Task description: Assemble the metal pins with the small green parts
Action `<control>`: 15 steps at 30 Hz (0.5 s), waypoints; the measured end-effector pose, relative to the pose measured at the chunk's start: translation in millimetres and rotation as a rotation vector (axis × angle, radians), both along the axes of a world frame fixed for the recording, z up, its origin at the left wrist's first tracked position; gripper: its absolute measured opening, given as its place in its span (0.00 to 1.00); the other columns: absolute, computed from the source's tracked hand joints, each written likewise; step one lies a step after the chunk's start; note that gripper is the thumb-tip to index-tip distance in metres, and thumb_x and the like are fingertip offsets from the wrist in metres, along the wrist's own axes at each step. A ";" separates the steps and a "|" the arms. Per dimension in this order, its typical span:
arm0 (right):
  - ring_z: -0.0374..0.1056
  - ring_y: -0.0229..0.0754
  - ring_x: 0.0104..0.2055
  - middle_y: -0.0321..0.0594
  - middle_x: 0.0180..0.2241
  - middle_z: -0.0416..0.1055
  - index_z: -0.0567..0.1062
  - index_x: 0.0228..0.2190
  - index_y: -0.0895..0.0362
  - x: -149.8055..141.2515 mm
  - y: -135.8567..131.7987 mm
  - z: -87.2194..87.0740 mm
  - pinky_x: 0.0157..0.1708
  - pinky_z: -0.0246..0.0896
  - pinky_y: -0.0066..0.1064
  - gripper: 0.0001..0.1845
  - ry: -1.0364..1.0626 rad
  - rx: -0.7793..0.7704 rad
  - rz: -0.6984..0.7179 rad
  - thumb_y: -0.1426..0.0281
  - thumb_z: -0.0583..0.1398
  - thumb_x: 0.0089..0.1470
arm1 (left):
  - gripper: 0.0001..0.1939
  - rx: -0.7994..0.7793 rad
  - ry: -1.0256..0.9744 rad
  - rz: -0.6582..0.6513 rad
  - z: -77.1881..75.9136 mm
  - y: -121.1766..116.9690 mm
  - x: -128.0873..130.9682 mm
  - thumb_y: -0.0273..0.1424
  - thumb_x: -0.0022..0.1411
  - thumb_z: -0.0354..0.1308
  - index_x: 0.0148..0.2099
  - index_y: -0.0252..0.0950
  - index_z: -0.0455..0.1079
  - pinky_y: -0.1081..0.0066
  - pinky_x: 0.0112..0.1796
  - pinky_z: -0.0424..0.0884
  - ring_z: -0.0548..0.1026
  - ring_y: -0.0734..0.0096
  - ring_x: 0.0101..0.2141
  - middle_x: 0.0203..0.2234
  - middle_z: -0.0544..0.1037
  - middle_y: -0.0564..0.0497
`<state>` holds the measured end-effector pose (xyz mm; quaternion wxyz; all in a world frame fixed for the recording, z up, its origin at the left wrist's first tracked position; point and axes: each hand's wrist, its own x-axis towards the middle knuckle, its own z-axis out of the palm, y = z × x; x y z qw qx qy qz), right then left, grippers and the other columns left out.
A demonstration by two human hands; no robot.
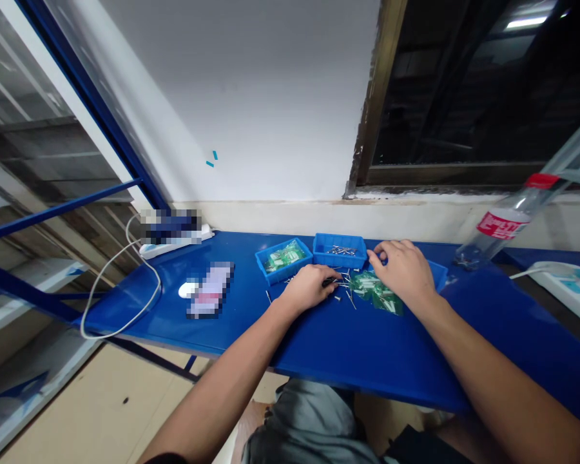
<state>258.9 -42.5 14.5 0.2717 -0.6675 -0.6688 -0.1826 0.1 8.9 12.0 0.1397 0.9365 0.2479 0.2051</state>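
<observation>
My left hand [310, 287] rests low over the blue table, its fingers curled at a loose heap of thin metal screws or pins [348, 291]; whatever is between the fingertips is too small to make out. My right hand [406, 269] is above small green plastic packets [385, 300] with white pieces inside. Its fingers are bent and slightly apart, thumb side close to the right end of a blue bin [341, 259] that contains more metal pins. To the left, another blue bin [270, 278] has more green packets. A third blue bin [437, 274] is partly hidden behind my right hand.
A clear plastic bottle [502, 225] with a red cap stands at the back right, near a white power strip [560, 290]. A blurred flat object [211, 290], a white rounded object [188, 290] and a white cable [111, 335] lie on the left. A wall rises behind the table.
</observation>
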 end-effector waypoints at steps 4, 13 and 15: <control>0.69 0.54 0.41 0.44 0.32 0.78 0.77 0.33 0.54 -11.1 -2.3 4.0 0.44 0.62 0.44 0.12 0.050 0.077 0.148 0.63 0.59 0.67 | 0.11 -0.020 -0.073 0.031 -1.1 0.7 0.1 0.26 0.69 0.60 0.49 0.38 0.82 0.66 0.48 0.77 0.84 0.62 0.43 0.43 0.87 0.49; 0.72 0.52 0.47 0.46 0.42 0.78 0.77 0.46 0.53 -48.5 -14.8 10.0 0.49 0.69 0.45 0.08 0.231 0.135 0.566 0.69 0.58 0.69 | 0.16 -0.292 -0.491 0.086 7.7 -2.6 0.9 0.26 0.68 0.62 0.57 0.38 0.76 0.64 0.50 0.80 0.85 0.62 0.46 0.48 0.85 0.46; 0.73 0.52 0.48 0.46 0.44 0.78 0.76 0.46 0.53 -53.5 -15.9 8.5 0.51 0.70 0.46 0.08 0.293 0.115 0.593 0.70 0.57 0.69 | 0.19 -0.380 -0.579 0.098 7.6 -3.3 2.0 0.25 0.67 0.63 0.59 0.36 0.75 0.63 0.50 0.81 0.85 0.62 0.46 0.47 0.85 0.44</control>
